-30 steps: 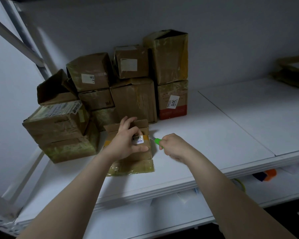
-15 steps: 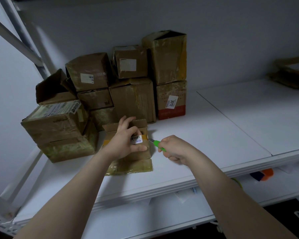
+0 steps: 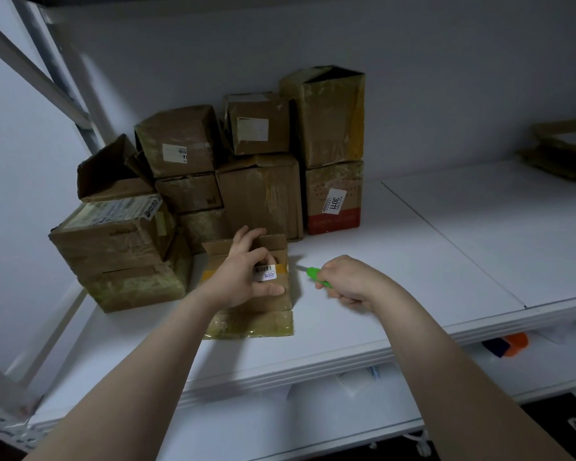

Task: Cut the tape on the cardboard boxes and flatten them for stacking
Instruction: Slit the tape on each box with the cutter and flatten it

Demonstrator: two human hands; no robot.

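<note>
While round green cutter (image 3: 315, 273), right fingers (image 3: 341, 296) tight.

Most of the small box (image 3: 276, 301) top sits under the left hand (image 3: 243, 277), which also covers half the barcode label (image 3: 266, 272); print unreadable. The green cutter (image 3: 314, 273) handle is mostly buried in the right hand (image 3: 353, 281), blade tip too small and dim to resolve. The flattened cardboard (image 3: 566, 148) far right is clipped by the frame edge and blurry.

A storeroom-like spot: white metal shelving (image 3: 413, 244) against bare walls, a heap of taped cardboard boxes (image 3: 260, 191) with shipping labels (image 3: 334, 201).
</note>
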